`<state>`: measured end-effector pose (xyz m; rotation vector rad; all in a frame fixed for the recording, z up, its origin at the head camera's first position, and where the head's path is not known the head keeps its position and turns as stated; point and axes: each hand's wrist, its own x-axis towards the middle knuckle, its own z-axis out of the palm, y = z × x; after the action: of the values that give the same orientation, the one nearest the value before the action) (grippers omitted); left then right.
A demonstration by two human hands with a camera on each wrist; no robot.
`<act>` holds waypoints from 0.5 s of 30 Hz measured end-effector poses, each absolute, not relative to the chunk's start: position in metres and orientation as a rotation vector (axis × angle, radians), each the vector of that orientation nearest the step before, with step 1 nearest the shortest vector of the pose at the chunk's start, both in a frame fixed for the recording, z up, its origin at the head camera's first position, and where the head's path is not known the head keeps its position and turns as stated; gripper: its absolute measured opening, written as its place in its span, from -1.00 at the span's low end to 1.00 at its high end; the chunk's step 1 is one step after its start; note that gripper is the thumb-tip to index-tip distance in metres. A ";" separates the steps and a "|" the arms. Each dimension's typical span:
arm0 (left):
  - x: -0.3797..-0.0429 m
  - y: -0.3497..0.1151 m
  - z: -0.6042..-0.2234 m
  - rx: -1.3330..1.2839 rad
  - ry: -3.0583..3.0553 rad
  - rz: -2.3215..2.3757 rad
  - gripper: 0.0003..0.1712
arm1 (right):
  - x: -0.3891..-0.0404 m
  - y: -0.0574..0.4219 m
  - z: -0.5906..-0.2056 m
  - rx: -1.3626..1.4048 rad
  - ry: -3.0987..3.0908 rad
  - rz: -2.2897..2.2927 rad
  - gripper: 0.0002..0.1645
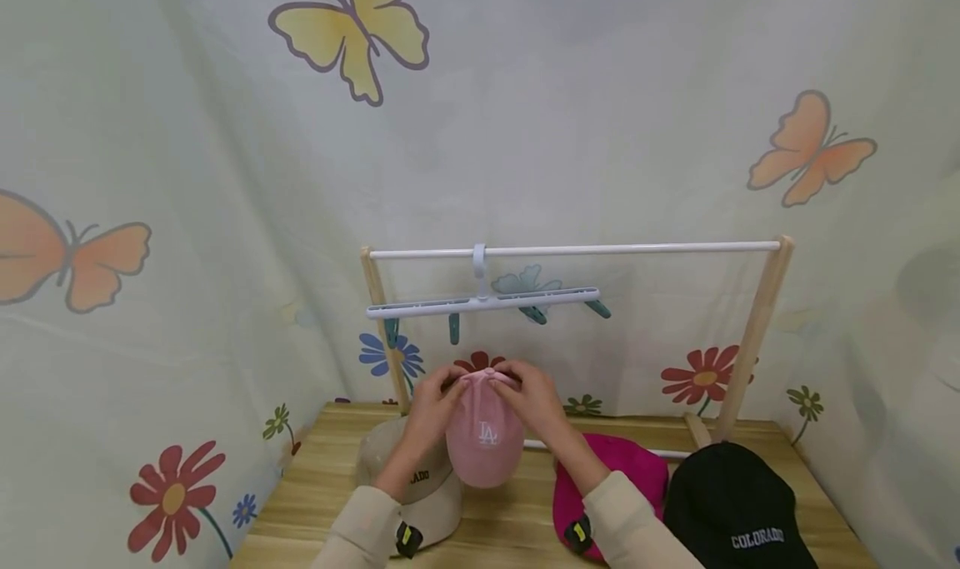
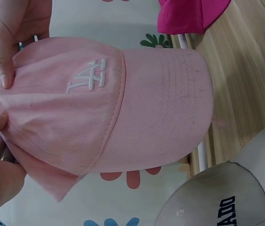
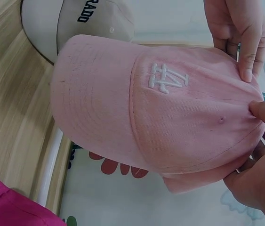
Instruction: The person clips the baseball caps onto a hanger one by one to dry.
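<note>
A pink baseball cap (image 1: 486, 436) with white "LA" lettering hangs brim down between both hands, in front of the rack. My left hand (image 1: 435, 402) pinches the left side of its crown top, thumb on the front. On the other side, my right hand (image 1: 534, 398) pinches the crown the same way. Just above the hands is a pale hanger (image 1: 487, 304) with several green clips (image 1: 453, 329), hooked on a white rail (image 1: 630, 248). In the left wrist view the pink cap (image 2: 123, 108) stretches sideways, its brim pointing away from the fingers.
On the wooden table (image 1: 315, 477) lie a beige cap (image 1: 438, 511) at left, a magenta cap (image 1: 622, 465) at right and a black cap (image 1: 731, 502) beside it. Wooden posts (image 1: 753, 344) hold up the rail. A patterned cloth (image 1: 600, 136) hangs behind.
</note>
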<state>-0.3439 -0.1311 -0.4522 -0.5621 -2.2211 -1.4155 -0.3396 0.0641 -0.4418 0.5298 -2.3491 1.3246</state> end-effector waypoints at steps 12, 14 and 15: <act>-0.346 -0.132 -0.451 -0.540 -2.243 -1.405 -0.87 | -0.340 0.065 -0.437 0.528 -2.364 1.335 -0.74; -0.347 -0.131 -0.450 -0.525 -2.246 -1.410 -0.87 | -0.340 0.065 -0.437 0.520 -2.373 1.344 -0.73; -0.347 -0.131 -0.450 -0.517 -2.248 -1.407 -0.87 | -0.340 0.065 -0.436 0.515 -2.375 1.347 -0.73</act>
<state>-0.3470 -0.1307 -0.4502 -0.5172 -2.2480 -1.4074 -0.3403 0.0650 -0.4363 0.5147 -2.3750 1.3468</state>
